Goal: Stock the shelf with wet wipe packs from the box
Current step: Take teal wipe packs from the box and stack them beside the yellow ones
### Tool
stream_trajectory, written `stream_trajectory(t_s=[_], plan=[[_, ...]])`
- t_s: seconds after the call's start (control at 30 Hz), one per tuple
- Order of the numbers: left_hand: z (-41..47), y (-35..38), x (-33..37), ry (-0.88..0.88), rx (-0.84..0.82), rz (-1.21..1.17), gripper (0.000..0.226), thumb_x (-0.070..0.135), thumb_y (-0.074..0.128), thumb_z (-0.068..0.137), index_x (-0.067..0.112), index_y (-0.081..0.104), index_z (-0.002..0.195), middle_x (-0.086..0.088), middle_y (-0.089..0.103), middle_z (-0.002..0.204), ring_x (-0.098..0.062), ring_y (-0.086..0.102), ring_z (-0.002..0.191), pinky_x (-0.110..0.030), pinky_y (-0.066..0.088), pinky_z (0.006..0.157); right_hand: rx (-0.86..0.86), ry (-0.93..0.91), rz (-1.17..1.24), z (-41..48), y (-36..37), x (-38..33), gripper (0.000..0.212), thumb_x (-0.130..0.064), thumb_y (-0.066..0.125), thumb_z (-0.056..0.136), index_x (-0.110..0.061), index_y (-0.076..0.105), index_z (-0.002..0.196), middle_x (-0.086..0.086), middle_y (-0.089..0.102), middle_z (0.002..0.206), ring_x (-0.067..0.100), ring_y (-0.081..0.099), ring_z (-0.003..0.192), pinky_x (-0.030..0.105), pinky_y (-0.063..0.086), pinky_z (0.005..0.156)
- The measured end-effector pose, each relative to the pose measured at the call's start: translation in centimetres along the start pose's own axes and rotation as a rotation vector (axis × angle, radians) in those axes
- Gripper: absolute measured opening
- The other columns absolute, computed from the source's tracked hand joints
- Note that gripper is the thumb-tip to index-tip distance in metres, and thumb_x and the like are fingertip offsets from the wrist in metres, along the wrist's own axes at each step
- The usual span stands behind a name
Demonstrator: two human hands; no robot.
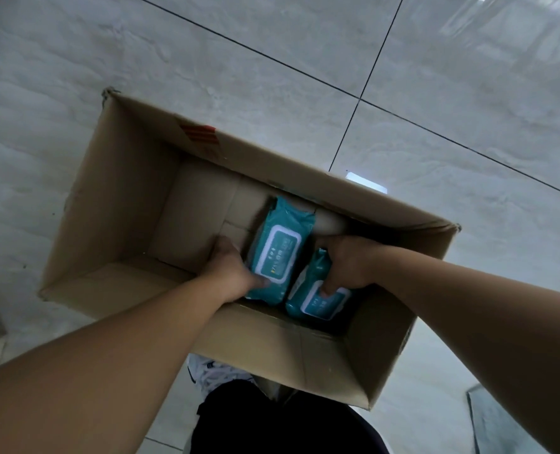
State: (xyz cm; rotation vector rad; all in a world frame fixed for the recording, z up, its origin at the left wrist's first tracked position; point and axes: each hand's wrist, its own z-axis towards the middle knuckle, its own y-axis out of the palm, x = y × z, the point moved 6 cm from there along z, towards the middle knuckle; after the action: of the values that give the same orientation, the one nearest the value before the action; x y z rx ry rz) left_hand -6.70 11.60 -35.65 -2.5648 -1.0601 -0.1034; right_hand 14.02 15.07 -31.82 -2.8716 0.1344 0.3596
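An open cardboard box [121, 198] stands on the tiled floor below me. Two teal wet wipe packs with white lids lie inside at its right end. My left hand [229, 267] grips the left pack [280, 247] by its left edge, thumb on the lid. My right hand [347, 262] is closed on the right pack [321, 301], thumb pressing its lid. The shelf is out of sight.
The left half of the box floor [193, 221] is bare cardboard. Pale grey floor tiles [272, 60] surround the box. My white shoe [213, 371] and dark trousers [272, 421] show under the box's near wall.
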Motion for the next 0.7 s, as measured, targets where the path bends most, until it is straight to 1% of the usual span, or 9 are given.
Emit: stream_trajectory(t_s=[0.03, 0.1, 0.13, 0.23, 0.3, 0.43, 0.53, 0.6, 0.7], plan=[[-0.1, 0.7, 0.2, 0.005, -0.053, -0.048, 0.086, 0.032, 0.093, 0.063, 0.014, 0.041, 0.128, 0.002, 0.058, 0.116, -0.016, 0.058, 0.098, -0.029, 0.049, 0.078, 0.004, 0.008, -0.007, -0.1, 0.0, -0.1, 0.081, -0.038, 0.088, 0.071, -0.024, 0.050, 0.141, 0.000, 0.063, 0.134, 0.022, 0.061, 0.118, 0.030, 0.051, 0.098], [-0.2, 2.1, 1.0, 0.022, -0.156, -0.136, 0.071, 0.039, 0.089, 0.068, 0.019, 0.054, 0.127, 0.001, 0.066, 0.118, -0.014, 0.065, 0.097, -0.025, 0.053, 0.078, 0.002, 0.024, -0.008, -0.2, 0.0, -0.1, 0.075, -0.041, 0.087, 0.071, -0.020, 0.055, 0.136, 0.001, 0.065, 0.131, 0.023, 0.063, 0.115, 0.033, 0.053, 0.098], [-0.2, 2.4, 1.4, 0.032, -0.156, -0.187, 0.063, 0.041, 0.086, 0.072, 0.020, 0.058, 0.124, 0.000, 0.069, 0.116, -0.015, 0.067, 0.096, -0.026, 0.055, 0.076, 0.002, 0.034, -0.001, -0.3, 0.0, -0.1, 0.073, -0.042, 0.087, 0.071, -0.019, 0.058, 0.134, 0.002, 0.066, 0.129, 0.023, 0.064, 0.113, 0.035, 0.054, 0.097], [-0.5, 1.6, 2.2, 0.074, -0.018, -0.276, 0.050, 0.037, 0.084, 0.075, 0.020, 0.062, 0.117, -0.002, 0.071, 0.109, -0.017, 0.070, 0.090, -0.029, 0.059, 0.071, 0.037, 0.047, 0.055, -0.9, -0.1, -0.2, 0.069, -0.042, 0.087, 0.070, -0.021, 0.060, 0.130, 0.000, 0.068, 0.125, 0.020, 0.065, 0.109, 0.033, 0.055, 0.094], [-1.3, 0.3, 2.6, 0.098, 0.009, -0.250, 0.050, 0.036, 0.084, 0.073, 0.021, 0.063, 0.116, -0.001, 0.072, 0.106, -0.017, 0.071, 0.089, -0.034, 0.061, 0.077, 0.081, 0.040, 0.143, -2.0, -0.5, -0.4, 0.063, -0.037, 0.087, 0.071, -0.024, 0.062, 0.127, -0.003, 0.068, 0.121, 0.018, 0.066, 0.107, 0.031, 0.054, 0.093], [-4.4, -3.5, 2.5, 0.105, -0.057, -0.175, 0.055, 0.042, 0.086, 0.065, 0.018, 0.067, 0.111, -0.003, 0.075, 0.102, -0.018, 0.074, 0.084, -0.039, 0.061, 0.082, 0.107, 0.012, 0.246, -5.3, -1.1, -1.6, 0.055, -0.035, 0.089, 0.068, -0.024, 0.068, 0.117, -0.005, 0.074, 0.112, 0.016, 0.069, 0.099, 0.032, 0.057, 0.091], [-7.7, -6.3, 2.6, 0.110, -0.082, -0.100, 0.041, 0.035, 0.086, 0.072, 0.017, 0.068, 0.105, -0.002, 0.075, 0.098, -0.017, 0.074, 0.084, -0.037, 0.060, 0.084, 0.144, -0.024, 0.304, -8.8, -1.8, -2.7, 0.055, -0.031, 0.088, 0.069, -0.025, 0.067, 0.119, -0.007, 0.072, 0.111, 0.014, 0.067, 0.099, 0.027, 0.055, 0.089], [-10.2, -7.9, 2.9, 0.117, -0.093, -0.087, 0.037, 0.033, 0.086, 0.073, 0.019, 0.068, 0.102, 0.000, 0.076, 0.098, -0.017, 0.074, 0.085, -0.040, 0.060, 0.086, 0.174, -0.040, 0.376, -11.7, -2.7, -3.1, 0.048, -0.027, 0.087, 0.071, -0.027, 0.066, 0.115, -0.012, 0.070, 0.105, 0.009, 0.065, 0.092, 0.024, 0.053, 0.083], [-14.3, -10.3, 4.6, 0.175, -0.127, -0.077, 0.044, 0.038, 0.086, 0.066, 0.024, 0.068, 0.104, 0.002, 0.076, 0.100, -0.015, 0.075, 0.088, -0.044, 0.060, 0.087, 0.160, -0.057, 0.566, -16.2, -3.7, -3.2, 0.036, -0.016, 0.084, 0.073, -0.033, 0.064, 0.099, -0.020, 0.070, 0.090, -0.005, 0.065, 0.080, 0.013, 0.051, 0.070]])
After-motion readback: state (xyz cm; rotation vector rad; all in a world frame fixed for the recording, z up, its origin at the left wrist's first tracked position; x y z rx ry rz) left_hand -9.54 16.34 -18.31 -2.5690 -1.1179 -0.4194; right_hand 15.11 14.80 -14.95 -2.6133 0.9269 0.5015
